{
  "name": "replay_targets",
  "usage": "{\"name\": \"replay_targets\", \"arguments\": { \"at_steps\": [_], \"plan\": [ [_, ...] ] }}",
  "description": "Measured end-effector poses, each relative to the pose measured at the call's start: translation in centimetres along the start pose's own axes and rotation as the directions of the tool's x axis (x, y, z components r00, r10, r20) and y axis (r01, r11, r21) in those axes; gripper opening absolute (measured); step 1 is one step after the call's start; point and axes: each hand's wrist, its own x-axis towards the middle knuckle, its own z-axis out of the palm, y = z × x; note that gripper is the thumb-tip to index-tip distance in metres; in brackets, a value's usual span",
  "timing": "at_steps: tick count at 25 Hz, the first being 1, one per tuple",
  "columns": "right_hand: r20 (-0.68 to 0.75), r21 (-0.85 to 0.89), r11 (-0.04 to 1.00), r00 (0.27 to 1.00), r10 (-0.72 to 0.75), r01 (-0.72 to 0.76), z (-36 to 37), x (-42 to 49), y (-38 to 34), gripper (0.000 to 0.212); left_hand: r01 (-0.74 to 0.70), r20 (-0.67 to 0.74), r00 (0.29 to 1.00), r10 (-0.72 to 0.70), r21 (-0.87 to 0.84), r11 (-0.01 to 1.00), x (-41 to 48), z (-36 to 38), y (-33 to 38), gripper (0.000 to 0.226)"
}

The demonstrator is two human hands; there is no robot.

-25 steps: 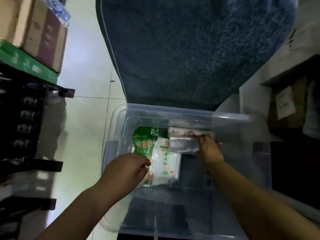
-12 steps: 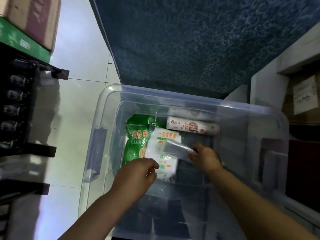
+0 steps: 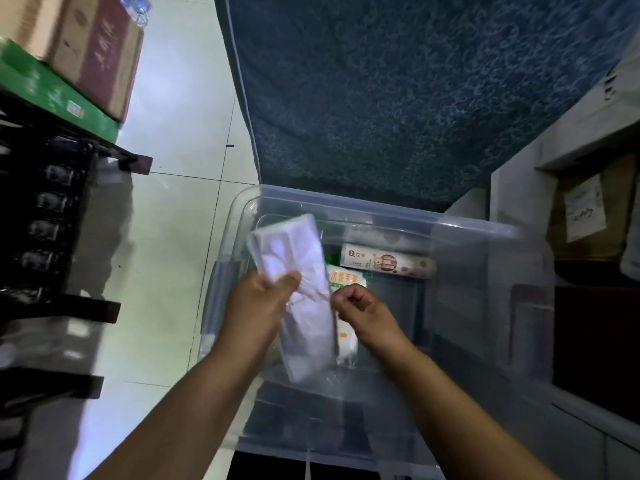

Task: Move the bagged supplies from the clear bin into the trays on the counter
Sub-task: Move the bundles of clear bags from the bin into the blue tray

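Fingers (image 3: 290,280) of both hands clamp a clear bag (image 3: 306,327) (left hand (image 3: 263,306) higher, right hand (image 3: 360,308) lower) over the clear bin (image 3: 381,216).

Quick count: two grips, left grip (image 3: 263,299) and right grip (image 3: 362,306), with one see-through bag (image 3: 298,244) between them. One clear bin (image 3: 485,226) under them, holding one white packet (image 3: 346,279) below the right grip, one printed roll (image 3: 388,265) just past it, and one green packet (image 3: 333,253) barely peeking. Way left of the left grip, two cardboard boxes (image 3: 86,43), I think, on one green box (image 3: 59,95).
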Motion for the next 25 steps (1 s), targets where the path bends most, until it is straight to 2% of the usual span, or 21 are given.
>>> {"name": "replay_targets", "arguments": {
  "at_steps": [1, 3, 5, 6, 9, 11, 13, 14, 15, 16, 18, 19, 20, 21, 23, 25],
  "plan": [
    [-0.137, -0.074, 0.996, 0.990, 0.045, -0.055, -0.3, 0.7, 1.1, 0.003, -0.053, -0.053, 0.997, 0.055, 0.032, 0.998, 0.3, -1.0, 0.2, 0.006],
    [-0.361, -0.157, 0.950, 0.911, 0.198, -0.269, -1.0, 1.9, 3.8, 0.025, -0.134, -0.139, 0.980, 0.139, 0.047, 0.990, 1.0, -3.1, 0.5, 0.008],
    [-0.409, -0.113, 0.900, 0.846, 0.343, -0.420, -0.8, 2.9, 6.3, 0.035, -0.173, -0.168, 0.971, 0.172, 0.008, 0.985, 1.8, -5.0, 0.5, 0.010],
    [-0.407, -0.095, 0.887, 0.831, 0.379, -0.451, -0.4, 3.3, 7.1, 0.037, -0.177, -0.164, 0.971, 0.171, -0.018, 0.984, 2.2, -5.7, 0.4, 0.011],
    [-0.350, 0.031, 0.896, 0.835, 0.424, -0.443, 0.5, 4.2, 7.7, 0.033, -0.174, -0.140, 0.976, 0.165, -0.055, 0.983, 2.9, -6.8, -0.2, 0.019],
    [-0.327, 0.089, 0.918, 0.859, 0.394, -0.387, 0.6, 3.9, 7.1, 0.025, -0.170, -0.136, 0.977, 0.163, -0.041, 0.985, 3.0, -7.0, -0.5, 0.022],
    [-0.375, 0.033, 0.958, 0.885, 0.276, -0.284, 0.3, 2.5, 6.1, 0.014, -0.159, -0.132, 0.979, 0.154, -0.033, 0.987, 3.0, -7.0, -0.4, 0.022],
    [-0.401, -0.074, 0.973, 0.899, 0.174, -0.221, -0.1, 1.5, 5.4, 0.011, -0.156, -0.138, 0.979, 0.151, -0.028, 0.987, 3.0, -6.9, -0.3, 0.020],
    [-0.410, -0.253, 0.956, 0.912, 0.032, -0.148, -0.8, 0.4, 4.9, 0.014, -0.152, -0.148, 0.978, 0.147, -0.024, 0.988, 2.9, -6.8, -0.3, 0.017],
    [-0.390, -0.477, 0.876, 0.910, -0.141, -0.068, -1.8, -0.7, 4.4, 0.018, -0.149, -0.155, 0.978, 0.143, -0.028, 0.988, 2.8, -6.7, -0.2, 0.013],
    [-0.239, -0.842, 0.537, 0.857, -0.457, 0.052, -4.1, -2.4, 4.0, 0.026, -0.142, -0.161, 0.978, 0.133, -0.044, 0.989, 2.7, -6.5, 0.0, 0.005],
    [-0.146, -0.923, 0.377, 0.836, -0.530, 0.078, -5.2, -2.9, 3.9, 0.028, -0.139, -0.160, 0.978, 0.130, -0.044, 0.989, 2.7, -6.5, 0.1, 0.004],
    [-0.072, -0.964, 0.253, 0.840, -0.537, 0.079, -6.1, -3.3, 4.1, 0.029, -0.139, -0.157, 0.979, 0.131, -0.040, 0.990, 2.8, -6.4, 0.0, 0.004],
    [-0.024, -0.984, 0.169, 0.883, -0.469, 0.063, -6.8, -3.3, 4.5, 0.030, -0.141, -0.154, 0.979, 0.134, -0.034, 0.989, 2.9, -6.5, 0.0, 0.003],
    [0.020, -0.996, 0.080, 0.985, -0.171, 0.034, -7.5, -2.9, 6.1, 0.043, -0.149, -0.157, 0.977, 0.144, -0.024, 0.988, 3.1, -6.5, -0.2, 0.003],
    [0.047, -0.997, 0.072, 0.994, 0.102, 0.040, -7.9, -2.3, 7.8, 0.059, -0.158, -0.162, 0.975, 0.154, -0.015, 0.987, 3.4, -6.5, -0.4, 0.005]
  ]
}}
